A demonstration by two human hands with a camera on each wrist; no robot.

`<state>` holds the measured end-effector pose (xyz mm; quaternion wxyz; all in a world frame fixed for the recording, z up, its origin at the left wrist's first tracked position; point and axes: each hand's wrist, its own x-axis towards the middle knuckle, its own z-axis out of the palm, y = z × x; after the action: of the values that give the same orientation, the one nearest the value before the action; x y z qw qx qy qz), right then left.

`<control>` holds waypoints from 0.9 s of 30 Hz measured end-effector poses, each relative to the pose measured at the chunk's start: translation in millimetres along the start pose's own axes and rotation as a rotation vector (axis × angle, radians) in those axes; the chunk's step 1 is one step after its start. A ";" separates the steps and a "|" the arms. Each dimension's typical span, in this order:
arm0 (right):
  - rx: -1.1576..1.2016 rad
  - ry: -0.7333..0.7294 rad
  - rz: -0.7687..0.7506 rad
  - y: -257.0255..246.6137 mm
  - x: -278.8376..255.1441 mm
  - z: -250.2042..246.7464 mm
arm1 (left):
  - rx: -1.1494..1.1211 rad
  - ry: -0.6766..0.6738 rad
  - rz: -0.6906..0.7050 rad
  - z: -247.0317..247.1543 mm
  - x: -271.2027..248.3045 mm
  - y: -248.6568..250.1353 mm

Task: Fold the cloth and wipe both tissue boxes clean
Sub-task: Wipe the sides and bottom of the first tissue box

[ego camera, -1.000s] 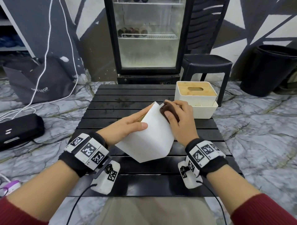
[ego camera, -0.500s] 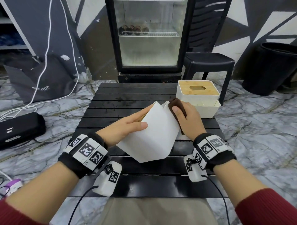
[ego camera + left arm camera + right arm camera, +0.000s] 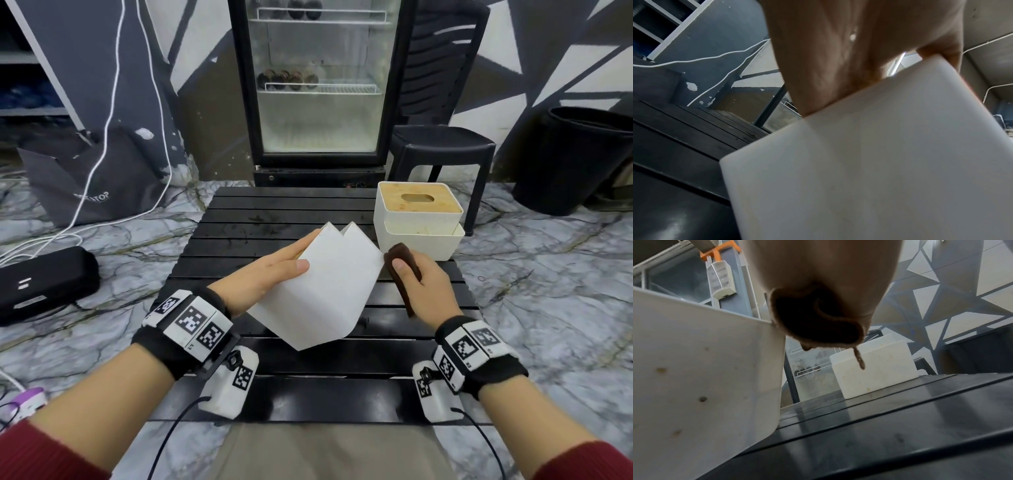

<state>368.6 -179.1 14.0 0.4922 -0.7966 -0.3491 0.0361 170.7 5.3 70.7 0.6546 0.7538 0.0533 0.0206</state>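
A black slatted counter (image 3: 274,219) stood on a grey marble-veined floor (image 3: 548,274), just in front of a glass-door display fridge (image 3: 320,85) that held a row of dark round items (image 3: 289,79) on a wire shelf. A black plastic stool (image 3: 442,144) stood right of the fridge, a black bin (image 3: 579,157) farther right. At left, a dark paper bag (image 3: 92,174) leaned near the wall, white cables (image 3: 113,102) trailing past it, near a black case (image 3: 44,284).

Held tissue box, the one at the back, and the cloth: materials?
Held tissue box: looks like matte white plastic, smooth with rounded corners, spotted. Back tissue box: same white body, lid probably bamboo by its tan grain. Cloth: brown fabric, likely microfibre, soft rolled folds.
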 end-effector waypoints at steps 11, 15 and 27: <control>-0.001 -0.012 -0.483 -78.9 -50.8 27.4 | 0.025 -0.016 0.046 13.2 -0.2 7.4; -0.030 0.014 -0.489 -86.7 -64.6 42.9 | 0.059 -0.020 0.056 18.0 -0.7 12.1; -0.034 0.043 -0.459 -80.6 -44.9 46.4 | 0.075 -0.040 0.045 15.4 1.9 9.2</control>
<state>274.2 -148.5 42.5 0.4815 -0.7051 -0.5110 -0.0995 174.6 -11.0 77.6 0.6260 0.7792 0.0241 0.0184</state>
